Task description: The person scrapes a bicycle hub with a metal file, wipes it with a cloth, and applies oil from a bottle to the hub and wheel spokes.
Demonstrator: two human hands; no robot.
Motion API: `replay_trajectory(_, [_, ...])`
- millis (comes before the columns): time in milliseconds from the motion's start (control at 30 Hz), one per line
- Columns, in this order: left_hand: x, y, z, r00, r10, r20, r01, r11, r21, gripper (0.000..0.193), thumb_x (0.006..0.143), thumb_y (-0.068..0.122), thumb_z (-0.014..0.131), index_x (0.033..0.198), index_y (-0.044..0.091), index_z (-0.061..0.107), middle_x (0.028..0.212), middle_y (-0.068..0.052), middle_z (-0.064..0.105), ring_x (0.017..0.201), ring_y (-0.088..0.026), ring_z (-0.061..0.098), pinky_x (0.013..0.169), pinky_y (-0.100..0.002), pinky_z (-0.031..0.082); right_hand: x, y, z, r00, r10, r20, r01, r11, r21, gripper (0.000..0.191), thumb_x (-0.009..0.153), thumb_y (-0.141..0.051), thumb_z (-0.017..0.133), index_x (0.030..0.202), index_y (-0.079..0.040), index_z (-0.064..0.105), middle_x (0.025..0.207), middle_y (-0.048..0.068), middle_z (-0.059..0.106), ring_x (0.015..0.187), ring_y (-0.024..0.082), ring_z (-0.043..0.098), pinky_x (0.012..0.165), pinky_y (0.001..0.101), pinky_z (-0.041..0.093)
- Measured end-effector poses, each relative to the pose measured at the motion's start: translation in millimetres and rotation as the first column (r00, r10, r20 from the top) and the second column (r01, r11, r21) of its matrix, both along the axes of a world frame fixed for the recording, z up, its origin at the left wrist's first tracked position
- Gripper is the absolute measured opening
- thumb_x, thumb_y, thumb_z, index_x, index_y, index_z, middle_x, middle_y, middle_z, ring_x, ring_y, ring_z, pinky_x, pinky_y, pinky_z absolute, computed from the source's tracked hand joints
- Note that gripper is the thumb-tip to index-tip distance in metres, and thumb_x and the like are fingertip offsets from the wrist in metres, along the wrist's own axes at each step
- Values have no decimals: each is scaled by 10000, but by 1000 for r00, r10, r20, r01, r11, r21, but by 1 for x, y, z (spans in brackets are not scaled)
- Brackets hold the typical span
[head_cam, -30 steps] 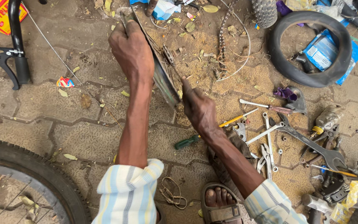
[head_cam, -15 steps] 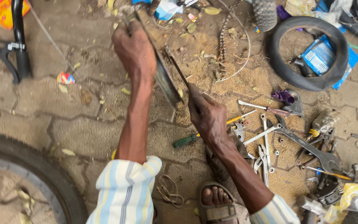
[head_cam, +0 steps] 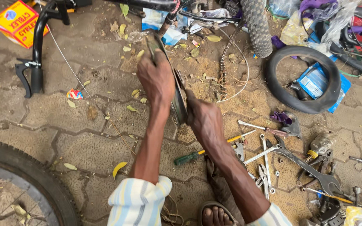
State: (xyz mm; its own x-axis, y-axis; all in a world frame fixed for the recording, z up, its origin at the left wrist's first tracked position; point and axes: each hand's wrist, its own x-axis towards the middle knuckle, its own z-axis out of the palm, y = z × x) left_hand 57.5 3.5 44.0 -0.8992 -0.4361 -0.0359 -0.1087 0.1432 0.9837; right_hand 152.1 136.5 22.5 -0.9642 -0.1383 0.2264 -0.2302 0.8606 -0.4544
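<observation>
My left hand (head_cam: 158, 79) grips the top of a grey, greasy metal disc-shaped part (head_cam: 178, 98), held on edge above the paved ground. My right hand (head_cam: 205, 119) clasps the same part from the right side, lower down. Much of the part is hidden between the two hands. A thin strip (head_cam: 152, 45) sticks up past my left fingers. Below my right wrist lies a green-handled screwdriver (head_cam: 191, 157).
Spanners and small tools (head_cam: 269, 161) lie scattered at the right. A black tyre (head_cam: 302, 79) rests at the upper right, a bicycle chain (head_cam: 225, 56) above the hands. A spoked wheel (head_cam: 19, 188) fills the lower left; black handlebars (head_cam: 36, 54) and a yellow-red box (head_cam: 17, 21) sit upper left.
Both hands stay on the part. The right hand has slid up closer against it, and the part now stands more upright. The view has shifted slightly.
</observation>
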Motion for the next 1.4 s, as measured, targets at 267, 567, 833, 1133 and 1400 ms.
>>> replay_trajectory(267, [25,7,4,989,14,-149,-49,972,-231,345,1058,359,425,991,71,603,912,-111,539,841,-242,561,713,-502,473,-48,-4,48,979,28,202,-21,999,-35,238,1005,-56,567,920,6,780,583,172,666,425,196,555,420,369,432])
replay_trajectory(567, [53,11,-13,957,-115,-266,55,973,-222,372,1091,364,450,1015,51,636,796,-93,571,659,-157,553,544,-382,498,22,30,74,968,-204,149,242,915,-323,369,1010,-139,534,1370,-101,608,785,105,760,451,117,614,392,304,490])
replay_trajectory(833, [89,-6,-12,840,-410,-356,385,912,-142,392,1057,349,428,1168,37,638,691,-48,599,479,-108,532,354,-303,457,-33,68,33,906,-30,422,109,980,-164,312,1052,-170,512,1195,3,728,798,152,717,605,243,587,561,433,498])
replay_trajectory(1133, [100,-20,-1,790,-516,-331,500,855,-139,392,1079,360,444,1204,59,663,733,-25,649,513,-94,572,438,-327,468,-58,62,12,752,277,598,152,811,-565,558,885,-435,737,1274,-46,641,1225,151,709,1134,224,666,957,394,542])
replay_trajectory(1400, [96,-40,0,723,-640,-261,610,768,-194,410,1037,369,544,1225,65,744,730,-68,688,566,-104,553,476,-323,427,-70,64,15,647,253,719,162,876,-455,307,801,-195,765,1056,-25,778,1077,127,787,939,193,740,776,298,662])
